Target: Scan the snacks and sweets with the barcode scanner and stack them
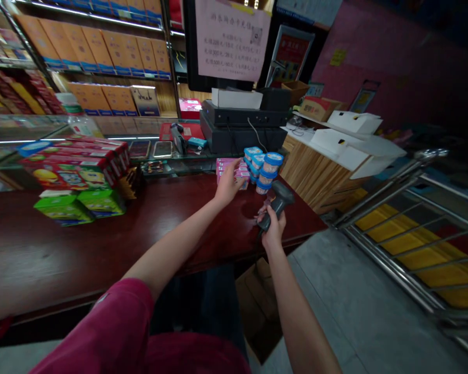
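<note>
My right hand point(274, 227) is wrapped round the handle of a dark grey barcode scanner point(283, 195), held above the right part of the counter. A small brownish-pink item point(262, 210), too blurred to name, shows just left of the scanner. Over the front of several stacked pink boxes point(221, 165) is my left hand point(228, 185), its fingers stretched out and apart. Whether it touches the boxes I cannot tell. Beside the pink boxes, to their right, stand stacked small tubs with blue lids point(271, 165).
Red snack boxes point(81, 165) and green packs point(101, 202) stand on the left of the dark red counter point(171, 218). Behind the tubs are a black cash drawer point(242, 136) and a monitor with a paper notice point(230, 41). A metal railing point(390, 249) runs at the right.
</note>
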`<state>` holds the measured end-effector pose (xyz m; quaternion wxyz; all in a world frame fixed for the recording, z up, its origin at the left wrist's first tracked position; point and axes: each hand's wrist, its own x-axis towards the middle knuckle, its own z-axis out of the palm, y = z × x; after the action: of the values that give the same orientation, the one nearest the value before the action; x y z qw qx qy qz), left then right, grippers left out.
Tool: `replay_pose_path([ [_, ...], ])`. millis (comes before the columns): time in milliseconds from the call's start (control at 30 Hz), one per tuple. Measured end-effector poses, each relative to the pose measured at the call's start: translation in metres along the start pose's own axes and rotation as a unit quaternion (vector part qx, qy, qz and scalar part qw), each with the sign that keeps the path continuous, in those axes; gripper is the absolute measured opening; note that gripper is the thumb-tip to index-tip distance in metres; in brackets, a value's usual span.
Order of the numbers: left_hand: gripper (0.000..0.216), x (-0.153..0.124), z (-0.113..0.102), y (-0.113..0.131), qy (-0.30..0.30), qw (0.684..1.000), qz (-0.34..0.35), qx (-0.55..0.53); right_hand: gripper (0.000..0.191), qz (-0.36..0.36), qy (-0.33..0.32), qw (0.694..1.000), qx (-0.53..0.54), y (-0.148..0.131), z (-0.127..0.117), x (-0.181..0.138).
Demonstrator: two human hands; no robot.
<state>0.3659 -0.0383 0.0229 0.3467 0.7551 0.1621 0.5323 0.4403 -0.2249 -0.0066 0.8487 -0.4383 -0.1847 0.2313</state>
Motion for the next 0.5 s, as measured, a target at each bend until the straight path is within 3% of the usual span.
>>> replay_pose_path([
  [167,0.052,-0.051,-0.089,0.007,0.063,0.995,0.006,0.074,0.052,0.082,-0.124,0.989,0.023,0.023,0.051,-0.050],
  [300,0.034,-0.078,-0.171,0.040,0.141,0.977,0.068,0.147,0.051,0.153,-0.224,0.962,0.046,0.044,0.102,-0.097],
  [400,0.026,-0.094,-0.241,0.069,0.225,0.947,0.121,0.196,0.049,0.224,-0.287,0.929,0.069,0.057,0.135,-0.130],
  [500,0.023,-0.114,-0.319,0.083,0.352,0.894,0.119,0.251,0.047,0.278,-0.347,0.893,0.069,0.069,0.162,-0.160],
])
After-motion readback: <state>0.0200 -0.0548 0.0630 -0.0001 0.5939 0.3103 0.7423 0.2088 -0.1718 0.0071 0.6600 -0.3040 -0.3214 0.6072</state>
